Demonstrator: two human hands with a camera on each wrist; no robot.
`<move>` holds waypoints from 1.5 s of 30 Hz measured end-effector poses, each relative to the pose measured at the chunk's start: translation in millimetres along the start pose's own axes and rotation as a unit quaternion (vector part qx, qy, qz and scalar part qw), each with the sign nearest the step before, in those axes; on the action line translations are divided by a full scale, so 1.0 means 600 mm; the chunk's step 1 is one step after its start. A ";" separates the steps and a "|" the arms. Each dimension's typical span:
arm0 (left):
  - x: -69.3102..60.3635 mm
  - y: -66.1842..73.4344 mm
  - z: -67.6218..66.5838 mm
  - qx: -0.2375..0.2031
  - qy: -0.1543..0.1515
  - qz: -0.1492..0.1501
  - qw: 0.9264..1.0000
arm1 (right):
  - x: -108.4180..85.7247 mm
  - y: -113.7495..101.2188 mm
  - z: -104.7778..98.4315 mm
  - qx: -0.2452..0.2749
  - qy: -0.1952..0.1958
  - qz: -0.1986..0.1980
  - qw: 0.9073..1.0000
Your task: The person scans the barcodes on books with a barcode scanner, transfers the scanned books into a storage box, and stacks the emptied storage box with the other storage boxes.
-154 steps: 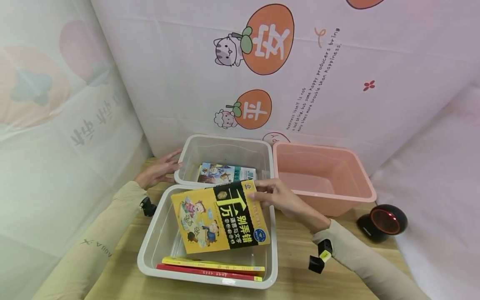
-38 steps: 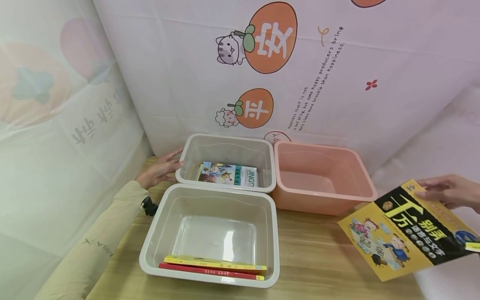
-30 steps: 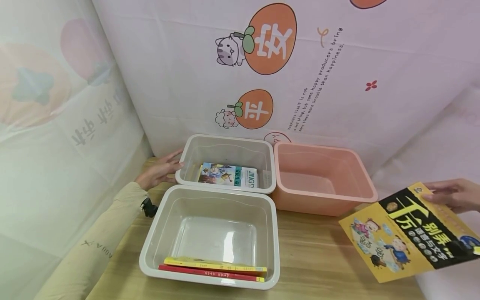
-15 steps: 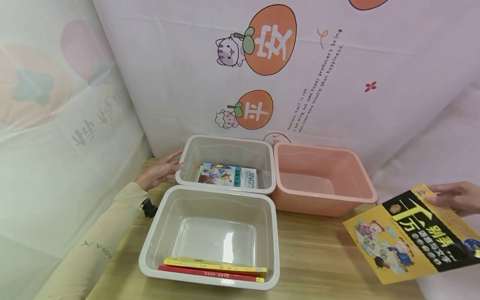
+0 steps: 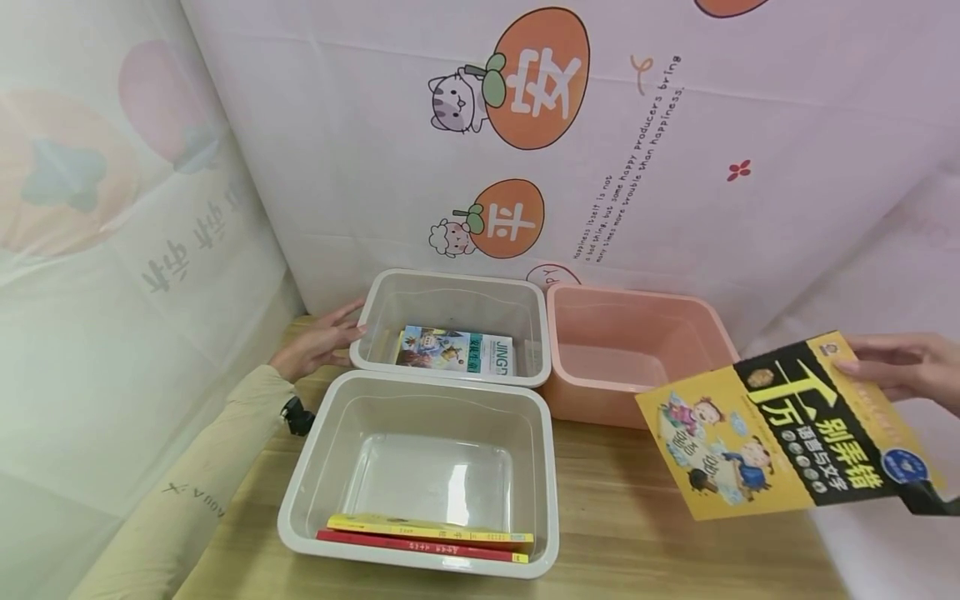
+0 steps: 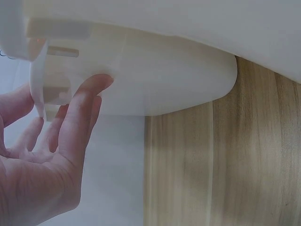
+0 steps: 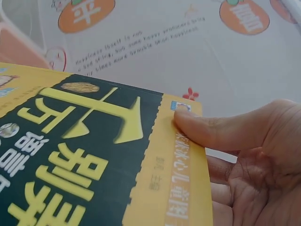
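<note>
At the right, my right hand (image 5: pixel 903 367) pinches a yellow-and-black children's book (image 5: pixel 780 433) by its edge, thumb on the cover. Held above the table, the book tilts and overlaps the front right corner of the pink bin (image 5: pixel 641 389). My left hand (image 5: pixel 318 342) is at the left side of the back grey bin (image 5: pixel 457 379). Up close in the left wrist view, the thumb and fingers (image 6: pixel 77 117) are on either side of that bin's rim. Inside it lies a book with a blue-and-white cover (image 5: pixel 450 350).
Nearest me stands the front grey bin (image 5: pixel 551 475), with a yellow book (image 5: pixel 431 530) and a red book (image 5: pixel 420 546) against its front wall. All bins rest on a wooden table (image 5: pixel 615 517). White printed cloth (image 5: pixel 645 167) walls the back and sides.
Five seconds ago the yellow-and-black book was over the front grey bin; my right hand has carried it right. Since half a second ago it has shifted left and up. My left hand has stayed put.
</note>
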State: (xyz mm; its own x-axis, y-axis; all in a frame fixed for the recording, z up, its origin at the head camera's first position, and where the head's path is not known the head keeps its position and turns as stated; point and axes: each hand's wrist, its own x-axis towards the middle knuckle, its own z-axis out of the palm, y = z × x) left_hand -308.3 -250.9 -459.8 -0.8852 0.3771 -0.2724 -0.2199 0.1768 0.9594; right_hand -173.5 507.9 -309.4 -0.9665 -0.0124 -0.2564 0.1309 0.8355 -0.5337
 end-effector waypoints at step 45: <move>0.000 -0.001 0.001 0.005 0.017 -0.014 1.000 | 0.046 -0.223 0.053 0.208 0.030 -0.116 0.971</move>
State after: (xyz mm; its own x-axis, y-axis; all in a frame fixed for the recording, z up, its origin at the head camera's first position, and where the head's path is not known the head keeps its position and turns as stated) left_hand -307.8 -250.6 -460.2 -0.8926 0.3399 -0.2963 -0.2412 0.1953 0.9506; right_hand -210.9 378.3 -270.7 -0.9901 -0.1312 -0.0503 -0.0254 0.5192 -0.8543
